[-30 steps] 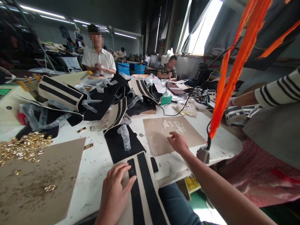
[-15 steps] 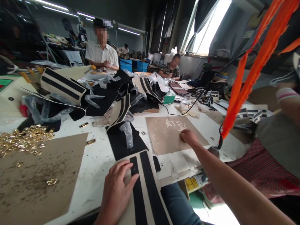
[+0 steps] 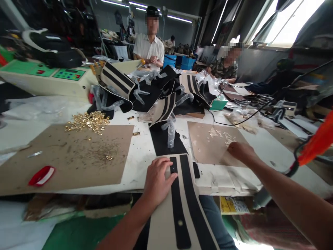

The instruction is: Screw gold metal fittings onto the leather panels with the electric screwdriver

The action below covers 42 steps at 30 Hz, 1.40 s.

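Observation:
A cream panel with two black stripes [image 3: 186,194] lies over the table's front edge and down towards my lap. A small pale round spot shows low on its left stripe. My left hand [image 3: 159,178] rests on top of the panel, thumb and fingers apart around the upper end of that stripe. To the right, my right hand [image 3: 240,152] is on a brown board [image 3: 205,149], fingertips pinched together beside small pale round pieces [image 3: 215,132]. Whatever its fingers may hold is hidden. Under the panel's far end is a black sheet [image 3: 162,140] with a clear plastic strip.
Gold metal fittings [image 3: 87,121] are heaped on another brown board [image 3: 114,139] at left, near a red ring-shaped item [image 3: 42,175]. Striped panels [image 3: 118,81] pile up behind. A black cable [image 3: 223,124] crosses the right side, near an orange strip [image 3: 317,139]. Two people sit opposite.
My view has swung left, so everything sits further right and more of the left board shows. Both hands stay at about the same places on the panel and the board.

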### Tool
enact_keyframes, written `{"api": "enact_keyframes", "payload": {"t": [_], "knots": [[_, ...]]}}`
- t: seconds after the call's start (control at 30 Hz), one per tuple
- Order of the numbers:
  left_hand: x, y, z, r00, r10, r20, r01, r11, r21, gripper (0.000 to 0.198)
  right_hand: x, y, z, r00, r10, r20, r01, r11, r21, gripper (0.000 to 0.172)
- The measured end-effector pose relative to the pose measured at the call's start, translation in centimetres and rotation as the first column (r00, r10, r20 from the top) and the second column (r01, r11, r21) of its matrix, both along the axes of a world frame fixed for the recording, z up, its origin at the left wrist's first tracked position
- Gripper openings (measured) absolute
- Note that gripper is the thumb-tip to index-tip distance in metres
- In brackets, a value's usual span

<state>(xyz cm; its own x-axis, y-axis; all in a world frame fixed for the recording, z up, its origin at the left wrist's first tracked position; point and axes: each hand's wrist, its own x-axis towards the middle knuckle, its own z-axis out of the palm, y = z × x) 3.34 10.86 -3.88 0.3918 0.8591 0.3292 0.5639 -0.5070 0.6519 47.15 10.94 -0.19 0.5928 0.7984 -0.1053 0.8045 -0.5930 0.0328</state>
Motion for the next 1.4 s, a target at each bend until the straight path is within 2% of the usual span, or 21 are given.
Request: {"api": "enact_keyframes", "payload": {"t": [0.17,0.3,0.37,0.43,0.5,0.57,0.63,0.7,0.87,1.03,1.2,1.3,1.4], "knots": [[-0.1,-0.4,0.0,1.0,0.0,0.022,0.001,1.0,-0.014,0.033,-1.9,-0.5,1.2,0.998,0.044,-0.048,-0.043,0.999,0.033,0.019],[0.0,-0.5,0.0,0.999,-0.002,0.035,0.003,1.0,-0.029,0.034,-7.0,-1.8,1.3,0.948,0.18,-0.261,-0.149,0.98,0.133,0.029],[0.0,-0.4,0.1,0.999,0.0,0.035,0.001,0.999,-0.032,0.035,-11.2,-2.5,1.3,0.835,0.318,-0.45,-0.247,0.946,0.21,0.032],[0.1,-0.4,0.1,0.999,0.0,0.039,0.001,0.999,-0.032,0.036,-15.7,-2.8,1.4,0.588,0.474,-0.656,-0.319,0.881,0.35,0.033],[0.1,-0.4,0.0,0.999,0.0,0.039,0.002,1.0,-0.03,0.036,-19.7,-2.6,1.7,0.426,0.583,-0.692,-0.381,0.809,0.448,0.026],[0.1,-0.5,0.0,0.999,0.002,0.032,-0.001,1.0,-0.027,0.037,-22.5,-2.0,1.7,0.374,0.664,-0.648,-0.459,0.739,0.492,0.019],[0.0,-0.5,0.0,1.0,0.007,0.025,-0.007,1.0,-0.023,0.038,-23.8,-1.4,1.4,0.363,0.715,-0.597,-0.531,0.686,0.497,0.016],[0.1,-0.5,-0.1,1.0,0.009,0.026,-0.008,1.0,-0.024,0.038,-24.2,-0.8,0.9,0.387,0.734,-0.557,-0.583,0.663,0.468,0.016],[0.0,-0.4,-0.2,0.999,0.0,0.039,0.001,0.999,-0.037,0.04,-24.3,-0.3,0.3,0.463,0.719,-0.518,-0.637,0.676,0.369,0.017],[-0.2,-0.9,0.0,0.998,0.012,0.061,-0.008,0.998,-0.059,0.044,-25.0,-0.6,0.1,0.505,0.644,-0.575,-0.565,0.75,0.344,0.021],[-0.3,-1.7,-0.3,0.996,0.042,0.08,-0.033,0.993,-0.114,0.048,-25.2,-0.2,-2.2,0.568,0.614,-0.548,-0.547,0.779,0.306,0.024],[-0.3,-2.0,-0.8,0.99,0.072,0.119,-0.06,0.993,-0.102,0.05,-25.7,-0.1,-2.9,0.553,0.641,-0.533,-0.515,0.765,0.386,0.025],[-0.3,-2.1,-1.1,0.982,0.082,0.168,-0.069,0.994,-0.081,0.05,-25.5,-2.2,-2.8,0.509,0.645,-0.57,-0.386,0.763,0.518,0.03]]}}
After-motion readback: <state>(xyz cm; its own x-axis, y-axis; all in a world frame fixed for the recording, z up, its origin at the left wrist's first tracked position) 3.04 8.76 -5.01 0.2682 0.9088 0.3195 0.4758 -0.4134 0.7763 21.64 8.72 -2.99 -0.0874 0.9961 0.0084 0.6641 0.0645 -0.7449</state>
